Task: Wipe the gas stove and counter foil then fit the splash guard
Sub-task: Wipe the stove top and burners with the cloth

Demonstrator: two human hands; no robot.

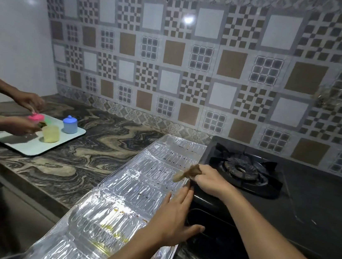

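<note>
Foil splash guard [127,191] lies flat along the marbled counter [70,164], its right edge against the black gas stove [287,199]. From the head camera, the left hand [172,218] presses straight fingers on the guard's right edge, holding nothing. The right hand [208,182] grips a brown cloth [187,172] at the stove's left rim. Far left, another person's hands handle small containers on a tray [33,144].

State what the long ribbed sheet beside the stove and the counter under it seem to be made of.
Ribbed sheet: likely thin aluminium foil, shiny; it mirrors light along embossed ridges. Counter: looks like polished stone, perhaps marble or granite, with swirling dark and tan veins; a printed laminate cannot be excluded.
</note>
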